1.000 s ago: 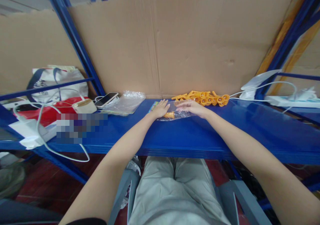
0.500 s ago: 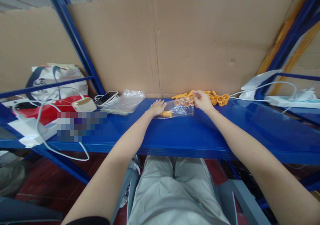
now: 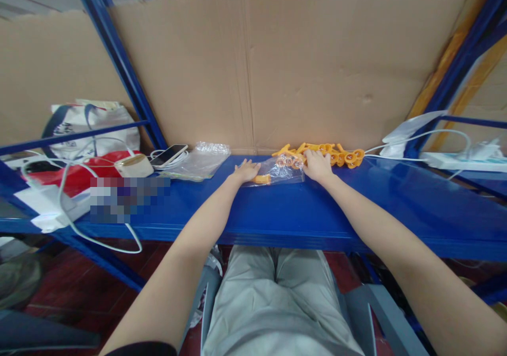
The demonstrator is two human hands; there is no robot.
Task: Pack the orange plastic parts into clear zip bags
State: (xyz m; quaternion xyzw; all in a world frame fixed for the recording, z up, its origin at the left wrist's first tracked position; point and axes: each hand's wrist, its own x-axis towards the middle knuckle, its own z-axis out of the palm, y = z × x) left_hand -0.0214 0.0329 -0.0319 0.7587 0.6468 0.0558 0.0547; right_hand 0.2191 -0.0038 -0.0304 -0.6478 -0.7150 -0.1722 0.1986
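A clear plastic bag (image 3: pixel 282 172) lies on the blue shelf (image 3: pixel 301 213) with an orange plastic piece (image 3: pixel 262 179) inside its left end. My left hand (image 3: pixel 245 171) rests flat on the bag's left end, fingers apart. My right hand (image 3: pixel 317 166) is at the bag's right end, its fingers curled around the bag's mouth beside a row of orange plastic pieces (image 3: pixel 336 155) lying along the cardboard backing. Some orange pieces (image 3: pixel 288 160) show through the bag near my right fingers.
A stack of clear bags (image 3: pixel 200 161) and a phone (image 3: pixel 168 155) on white cables lie to the left. Further left are a small gold box (image 3: pixel 132 166) and a tote bag (image 3: pixel 91 129). White chargers and cables (image 3: pixel 443 152) sit at the right. Cardboard (image 3: pixel 317 65) backs the shelf.
My right hand went from lying flat on the bag to the orange row, then drew back to the bag's right end. The left hand stayed on the bag.
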